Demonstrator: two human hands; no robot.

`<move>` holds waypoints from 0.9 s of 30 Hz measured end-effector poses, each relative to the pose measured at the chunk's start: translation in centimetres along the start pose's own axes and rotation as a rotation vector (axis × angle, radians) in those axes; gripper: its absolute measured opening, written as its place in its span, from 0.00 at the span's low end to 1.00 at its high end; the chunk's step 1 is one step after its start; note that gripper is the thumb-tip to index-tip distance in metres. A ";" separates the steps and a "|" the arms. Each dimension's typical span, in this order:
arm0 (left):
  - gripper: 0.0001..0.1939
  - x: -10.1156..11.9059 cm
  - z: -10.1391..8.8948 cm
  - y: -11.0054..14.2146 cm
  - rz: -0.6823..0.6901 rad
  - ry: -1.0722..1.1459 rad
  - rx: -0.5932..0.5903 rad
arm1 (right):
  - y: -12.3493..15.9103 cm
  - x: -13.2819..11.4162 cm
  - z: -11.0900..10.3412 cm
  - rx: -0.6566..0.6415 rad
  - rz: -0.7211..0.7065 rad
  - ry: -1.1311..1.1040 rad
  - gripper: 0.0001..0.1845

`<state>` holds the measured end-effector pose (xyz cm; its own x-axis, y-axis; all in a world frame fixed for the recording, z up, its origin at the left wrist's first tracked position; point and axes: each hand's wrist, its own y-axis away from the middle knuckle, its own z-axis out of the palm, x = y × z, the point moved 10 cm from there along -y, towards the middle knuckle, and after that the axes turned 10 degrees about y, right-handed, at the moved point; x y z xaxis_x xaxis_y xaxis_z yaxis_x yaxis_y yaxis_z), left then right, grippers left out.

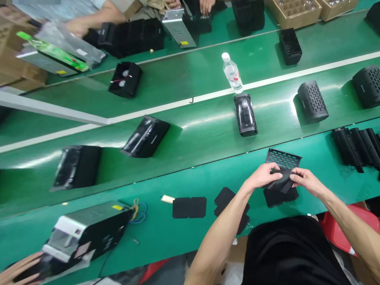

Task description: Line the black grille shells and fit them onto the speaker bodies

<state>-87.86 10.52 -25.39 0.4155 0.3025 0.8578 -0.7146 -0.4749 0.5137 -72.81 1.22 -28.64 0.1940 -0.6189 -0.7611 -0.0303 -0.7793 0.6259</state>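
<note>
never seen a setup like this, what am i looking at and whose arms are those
There is no machine arm here: one head-worn camera looks down at the wearer's own bare arms. The left hand and right hand pinch a thin black sheet. Just beyond it is a perforated black panel; flat black pieces lie leftward on the green bench. Farther off stand boxy black units and a clear bottle. Other people's hands show too.

The left forearm [218, 227] partly hides the black sheets [225, 198]; the right edge crops a perforated case [368, 88]; lettering on the glossy-fronted box [144, 136] is illegible.
</note>
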 end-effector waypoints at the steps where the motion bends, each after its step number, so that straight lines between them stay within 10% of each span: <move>1: 0.11 0.2 -0.7 -0.8 0.022 -0.116 0.041 | -0.5 0.1 -0.9 0.056 0.014 0.022 0.32; 8: 0.08 -0.3 -3.2 -5.6 -0.049 -0.543 0.252 | -4.2 1.4 -5.8 0.425 0.102 0.331 0.23; 16: 0.15 -3.2 -4.7 -5.5 -0.209 -0.613 0.419 | -3.0 3.9 -7.7 0.688 0.222 0.525 0.22; 20: 0.25 -3.5 -6.1 -5.5 -0.159 -0.493 0.510 | -3.5 3.7 -8.0 0.671 0.126 0.538 0.25; 27: 0.09 -3.7 -6.7 -5.5 -0.027 -0.311 0.544 | -4.9 3.2 -8.2 0.549 0.087 0.374 0.13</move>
<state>-89.19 17.58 -31.53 0.6318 0.1046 0.7680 -0.3472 -0.8477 0.4011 -64.03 3.82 -32.74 0.4920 -0.6828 -0.5401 -0.5363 -0.7264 0.4298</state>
